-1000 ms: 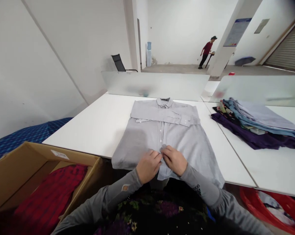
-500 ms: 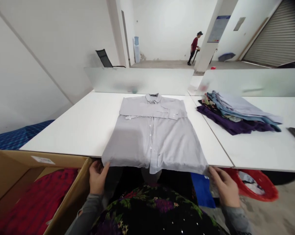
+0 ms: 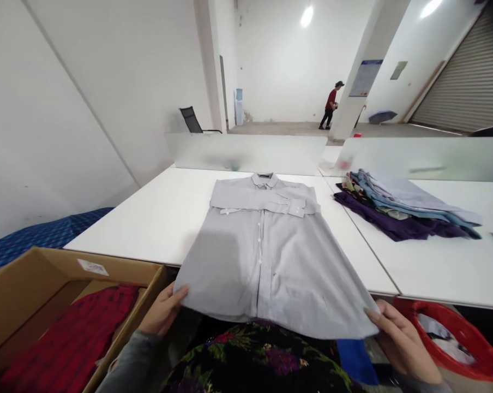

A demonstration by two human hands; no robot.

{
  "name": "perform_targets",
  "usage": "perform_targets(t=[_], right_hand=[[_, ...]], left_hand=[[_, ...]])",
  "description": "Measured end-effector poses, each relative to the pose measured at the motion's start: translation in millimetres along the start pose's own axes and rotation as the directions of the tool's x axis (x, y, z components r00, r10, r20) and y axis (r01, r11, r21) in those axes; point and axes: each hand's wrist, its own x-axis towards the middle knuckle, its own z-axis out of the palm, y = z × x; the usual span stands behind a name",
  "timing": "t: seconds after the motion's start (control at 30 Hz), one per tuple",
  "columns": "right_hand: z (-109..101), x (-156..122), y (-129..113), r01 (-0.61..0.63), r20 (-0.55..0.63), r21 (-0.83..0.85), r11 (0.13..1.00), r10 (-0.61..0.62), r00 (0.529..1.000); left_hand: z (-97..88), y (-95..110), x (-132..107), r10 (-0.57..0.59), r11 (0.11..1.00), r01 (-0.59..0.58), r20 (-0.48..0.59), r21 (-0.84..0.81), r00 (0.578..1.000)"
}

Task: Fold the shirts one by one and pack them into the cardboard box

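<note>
A light grey button-up shirt (image 3: 238, 256) lies front up on the white table (image 3: 148, 218), collar at the far side. Its sleeves are folded across the chest. The hem hangs past the table's near edge and is held up off it. My left hand (image 3: 164, 308) pinches the hem's left corner between thumb and fingers. At the right corner of the hem, my right hand (image 3: 404, 338) has the cloth gripped the same way.
A pile of folded clothes (image 3: 406, 207) lies on the table to the right. Left of me stands a cardboard box (image 3: 148, 275) with a red checked garment (image 3: 74, 338). A red basket (image 3: 481, 349) is below right. Frosted partitions (image 3: 246, 153) line the back; a person (image 3: 330, 106) is beyond.
The hem has been drawn toward me, raised and spread wider, with both hands moving nearer and the right one further right. The view has tilted up. The person behind has shifted slightly.
</note>
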Motion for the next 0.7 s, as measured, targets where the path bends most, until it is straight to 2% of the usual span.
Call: perform_targets(t=[0.1, 0.17, 0.23, 0.3, 0.4, 0.5, 0.57, 0.6, 0.63, 0.7], right_hand=[[-26, -5, -6, -0.048, 0.014, -0.02, 0.999, 0.048, 0.999], [-33, 3, -15, -0.057, 0.002, -0.025, 0.998, 0.057, 0.998], [-26, 21, -33, -0.028, -0.025, -0.015, 0.999, 0.027, 0.999], [-5, 48, -60, 0.055, -0.065, 0.03, 0.998, -0.053, 0.996], [39, 106, -108, 0.217, -0.047, 0.134, 0.967, -0.213, 0.976], [80, 184, -147, 0.329, 0.025, 0.228, 0.916, -0.343, 0.939], [100, 237, -161, 0.327, 0.02, 0.217, 0.92, -0.339, 0.941], [109, 262, -163, 0.307, 0.015, 0.191, 0.932, -0.316, 0.949], [116, 285, -162, 0.289, 0.01, 0.169, 0.942, -0.295, 0.955], [126, 318, -153, 0.259, 0.001, 0.138, 0.956, -0.262, 0.965]], left_hand=[[-10.4, 13, -21, -0.076, 0.997, 0.077, -0.028, 0.013, 0.997], [-8.7, 23, -26, -0.083, 0.996, 0.082, -0.054, -0.026, 0.995], [2.4, 38, -23, -0.032, 0.996, 0.027, -0.056, -0.086, 0.998], [22.0, 58, -8, 0.055, 0.989, -0.059, -0.031, -0.139, 0.998], [61.9, 101, 37, 0.198, 0.961, -0.189, 0.03, -0.201, 0.98], [108.1, 148, 106, 0.327, 0.923, -0.288, 0.126, -0.256, 0.937], [138.0, 173, 159, 0.381, 0.918, -0.347, 0.182, -0.194, 0.907], [150.9, 181, 184, 0.407, 0.913, -0.396, 0.168, -0.098, 0.898], [161.2, 185, 207, 0.428, 0.893, -0.442, 0.147, 0.082, 0.892], [171.1, 183, 242, 0.471, 0.768, -0.447, 0.067, 0.459, 0.879]])
